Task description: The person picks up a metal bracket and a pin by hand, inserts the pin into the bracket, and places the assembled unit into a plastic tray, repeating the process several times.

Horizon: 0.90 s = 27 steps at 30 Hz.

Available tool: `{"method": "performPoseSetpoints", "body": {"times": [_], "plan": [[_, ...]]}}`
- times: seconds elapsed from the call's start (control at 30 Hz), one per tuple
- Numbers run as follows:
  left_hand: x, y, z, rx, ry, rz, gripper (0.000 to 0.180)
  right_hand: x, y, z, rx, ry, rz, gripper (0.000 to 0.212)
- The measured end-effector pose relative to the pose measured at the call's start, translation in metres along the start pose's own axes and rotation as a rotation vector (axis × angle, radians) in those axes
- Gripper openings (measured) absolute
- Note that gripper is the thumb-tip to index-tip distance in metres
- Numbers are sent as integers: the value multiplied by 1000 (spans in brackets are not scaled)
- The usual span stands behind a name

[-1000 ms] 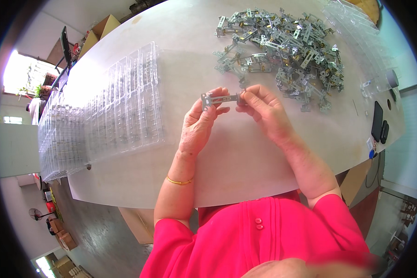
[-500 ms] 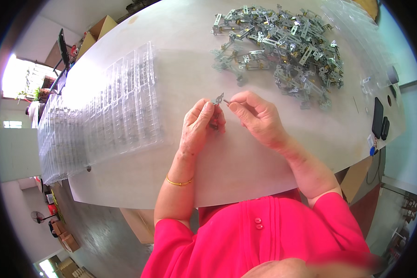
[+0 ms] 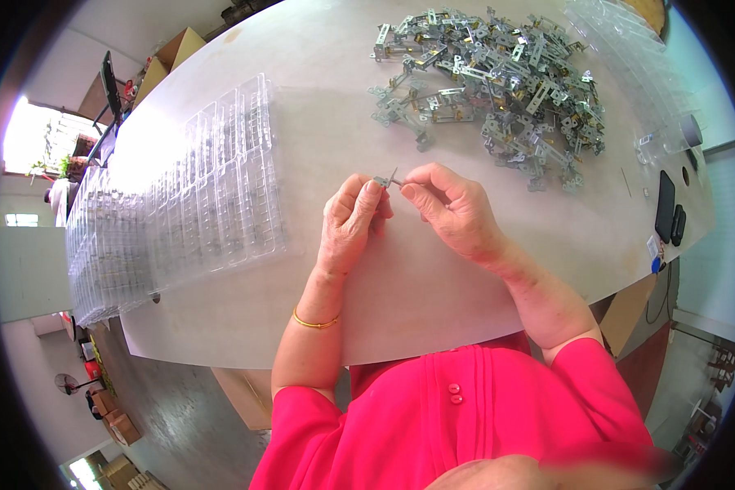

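Observation:
My left hand (image 3: 351,219) pinches a small metal bracket (image 3: 381,180) between thumb and fingers, over the middle of the table. Close beside it, my right hand (image 3: 453,208) is closed with thumb and forefinger on a thin metal pin (image 3: 397,183). The pin's tip reaches the bracket; whether it sits in a hole there is too small to tell. Beyond my hands lies a large heap of metal brackets (image 3: 539,98) with brass-coloured bits among them. My fingers hide most of the bracket I hold.
Stacked clear plastic trays (image 3: 220,171) stand on the left of the white table (image 3: 433,302). More clear plastic trays (image 3: 629,65) lie at the far right. Near the right edge are a black phone (image 3: 665,204), a small black case (image 3: 679,226) and a thin rod (image 3: 627,183).
The bracket in my left hand has turned and now shows edge-on, with less of it visible. My right hand has shifted slightly left, bringing the pin against the bracket.

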<state>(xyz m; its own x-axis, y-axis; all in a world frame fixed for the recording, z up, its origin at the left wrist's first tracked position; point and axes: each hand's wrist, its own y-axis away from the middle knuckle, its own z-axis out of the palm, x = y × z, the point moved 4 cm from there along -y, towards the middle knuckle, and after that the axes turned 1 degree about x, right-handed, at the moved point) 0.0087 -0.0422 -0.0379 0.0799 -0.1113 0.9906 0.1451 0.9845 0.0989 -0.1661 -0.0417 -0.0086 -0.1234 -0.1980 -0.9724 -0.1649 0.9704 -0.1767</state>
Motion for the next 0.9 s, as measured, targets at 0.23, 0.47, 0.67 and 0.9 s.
{"method": "performPoseSetpoints", "body": {"times": [0.23, 0.47, 0.67, 0.9], "plan": [[2, 2, 3, 18, -267, 117, 26, 5, 2, 0, 5, -51, 12, 14], [4, 3, 9, 12, -450, 265, 19, 3, 0, 0, -27, 44, -123, 11], [0, 3, 11, -60, -571, 359, 20, -9, -1, -4, 69, 190, -330, 5], [6, 4, 13, -56, 98, -79, 31, -1, -5, -14, 162, -214, -6, 8]]}}
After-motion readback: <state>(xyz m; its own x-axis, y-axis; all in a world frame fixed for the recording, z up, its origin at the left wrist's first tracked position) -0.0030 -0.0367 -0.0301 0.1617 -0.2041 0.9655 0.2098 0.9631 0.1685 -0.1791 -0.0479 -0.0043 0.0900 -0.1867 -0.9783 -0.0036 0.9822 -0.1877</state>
